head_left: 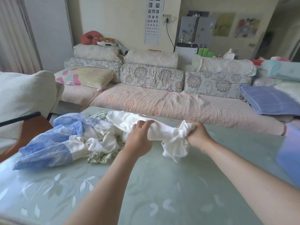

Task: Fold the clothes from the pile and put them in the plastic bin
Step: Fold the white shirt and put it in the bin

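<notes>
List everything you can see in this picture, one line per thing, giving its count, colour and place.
white garment: one, white, over the table, between both hands
blue-and-white garment: one, in the pile, table's left
green patterned garment: one, under the pile
table: one, pale green leaf-patterned cover, foreground
sofa: one, pinkish floral, behind the table
eye chart: one, black on white, back wall
left hand: one, holds the white garment's middle
right hand: one, grips its bunched end
</notes>
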The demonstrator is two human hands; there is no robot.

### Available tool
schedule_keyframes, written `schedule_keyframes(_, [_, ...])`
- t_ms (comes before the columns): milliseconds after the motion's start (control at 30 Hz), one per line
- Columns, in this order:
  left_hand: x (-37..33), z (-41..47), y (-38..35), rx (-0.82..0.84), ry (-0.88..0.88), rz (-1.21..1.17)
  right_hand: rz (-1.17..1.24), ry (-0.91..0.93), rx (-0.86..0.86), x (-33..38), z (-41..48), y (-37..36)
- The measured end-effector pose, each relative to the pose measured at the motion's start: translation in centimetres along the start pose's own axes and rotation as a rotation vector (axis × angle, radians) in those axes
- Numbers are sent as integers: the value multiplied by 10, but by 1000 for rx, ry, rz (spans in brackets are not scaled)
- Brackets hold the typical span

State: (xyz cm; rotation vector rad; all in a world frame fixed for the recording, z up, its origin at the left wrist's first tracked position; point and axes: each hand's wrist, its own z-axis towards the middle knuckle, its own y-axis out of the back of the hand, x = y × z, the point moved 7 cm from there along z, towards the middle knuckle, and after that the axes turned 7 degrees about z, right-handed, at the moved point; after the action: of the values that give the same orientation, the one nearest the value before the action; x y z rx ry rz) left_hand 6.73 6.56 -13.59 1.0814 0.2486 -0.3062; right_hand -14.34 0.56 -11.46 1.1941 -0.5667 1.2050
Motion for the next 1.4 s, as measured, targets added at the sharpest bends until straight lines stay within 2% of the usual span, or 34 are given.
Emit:
schedule_keyframes(133, [-31,-5,-23,11,-52,336,-216,-10,43,-25,-32,48])
schedule_keyframes(233, [-43,-5,-49,93,-47,402,-327,-46,-15,-46,-60,83])
schedule_keyframes(333, [-47,-9,-87,258,-53,408,-432,-178,-55,-76,-81,103])
schedule_keyframes(400, [-49,-12,-109,341,-60,403,-609,-259,-57,-97,-87,107])
schedule_keyframes(433, [-50,-13,-117,371,-59,415,-694,-244,-76,-101,-86,106])
schedule_keyframes(500, [-53,-14,-130,415,-56,442,-702,-43,-114,-85,-78,98])
schedule_keyframes(567, [-57,-14,-135,405,-48,462,-501,137,-11,-62,-70,78])
schedule_keyframes(633, [-60,-11,-135,396,-46,478,-413,113,237,-56,-68,49])
schedule_keyframes(700, [-60,-10,-134,455,-36,430,-595,23,418,-69,-74,24])
schedule_keyframes(800, [-56,-16,-134,640,21,231,-1017,-18,523,-90,-86,12])
schedule_keyframes(933, [-56,-21,-119,651,21,110,-1128,-11,435,-89,-87,29])
schedule_keyframes(1033, [-54,-37,-107,734,-23,197,-1058,3,247,-69,-76,50])
schedule_keyframes(1100, [-49,-50,-99,823,-49,350,-1023,-22,127,-58,-70,66])
schedule_keyframes(1133, [-45,-52,-93,819,-59,442,-1022,-62,118,-56,-70,71])
schedule_keyframes(1200, [-40,-51,-76,721,-47,592,-998,-194,241,-67,-75,69])
schedule_keyframes(1267, [-34,-45,-51,555,51,707,-921,-274,384,-76,-86,55])
schedule_keyframes(1333, [-23,-39,-24,386,178,736,-878,-295,432,-75,-92,47])
schedule_keyframes(1367, [-16,-38,-15,364,232,750,-883,-310,455,-73,-93,45])
schedule_keyframes(1400, [-8,-40,-10,423,282,788,-894,-337,486,-72,-95,44])
